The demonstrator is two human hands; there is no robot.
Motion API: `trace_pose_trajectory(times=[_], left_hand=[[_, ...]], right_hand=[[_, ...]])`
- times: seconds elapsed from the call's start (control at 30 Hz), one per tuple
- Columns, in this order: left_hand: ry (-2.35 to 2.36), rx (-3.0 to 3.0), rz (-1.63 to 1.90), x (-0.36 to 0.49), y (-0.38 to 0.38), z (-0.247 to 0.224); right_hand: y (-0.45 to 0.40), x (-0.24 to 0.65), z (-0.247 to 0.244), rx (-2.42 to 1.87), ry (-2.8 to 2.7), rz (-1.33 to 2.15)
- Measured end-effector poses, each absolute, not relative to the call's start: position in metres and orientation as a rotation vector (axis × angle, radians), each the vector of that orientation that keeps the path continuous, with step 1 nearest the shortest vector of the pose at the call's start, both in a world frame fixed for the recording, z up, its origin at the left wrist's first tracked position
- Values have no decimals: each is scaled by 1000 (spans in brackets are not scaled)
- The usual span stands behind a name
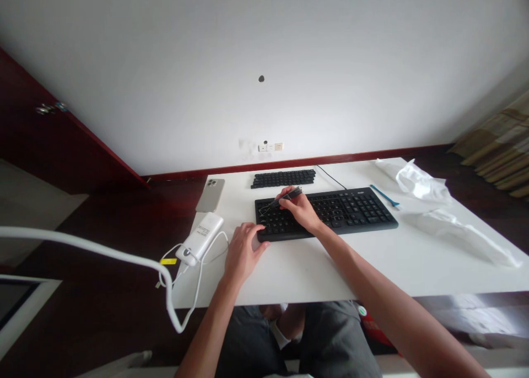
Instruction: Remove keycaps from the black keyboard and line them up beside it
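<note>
A black keyboard (355, 210) lies on the white table, and part of its left half looks bare of keycaps. My left hand (243, 251) grips its front left corner, thumb at the front edge and fingers on the left side. Above the keyboard's left half, my right hand (303, 210) is closed around a black keycap puller (293, 194). The puller's thin wires point down and left at the keys; whether they hold a keycap is too small to tell. Behind the keyboard, loose black keycaps (283, 178) lie in tight rows.
On the white table (306, 273), a phone (210, 195) and a white power bank (200, 239) with a white cable (124, 257) lie at left. A blue brush (385, 196) lies right of the keyboard, near crumpled white plastic bags (424, 182). The keyboard's cord (332, 177) runs backward.
</note>
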State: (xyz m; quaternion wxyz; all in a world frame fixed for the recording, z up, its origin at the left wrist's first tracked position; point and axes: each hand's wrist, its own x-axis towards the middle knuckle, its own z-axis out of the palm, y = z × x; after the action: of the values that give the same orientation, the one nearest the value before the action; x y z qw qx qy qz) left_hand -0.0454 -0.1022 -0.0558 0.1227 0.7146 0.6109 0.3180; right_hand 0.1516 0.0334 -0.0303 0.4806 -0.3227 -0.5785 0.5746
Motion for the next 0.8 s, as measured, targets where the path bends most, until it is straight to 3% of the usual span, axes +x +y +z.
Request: trace_pose_trajectory(times=[0.8], left_hand=[[1765, 2065, 909, -45, -101, -55]], right_hand=[[27, 153, -25, -826, -1717, 1360]])
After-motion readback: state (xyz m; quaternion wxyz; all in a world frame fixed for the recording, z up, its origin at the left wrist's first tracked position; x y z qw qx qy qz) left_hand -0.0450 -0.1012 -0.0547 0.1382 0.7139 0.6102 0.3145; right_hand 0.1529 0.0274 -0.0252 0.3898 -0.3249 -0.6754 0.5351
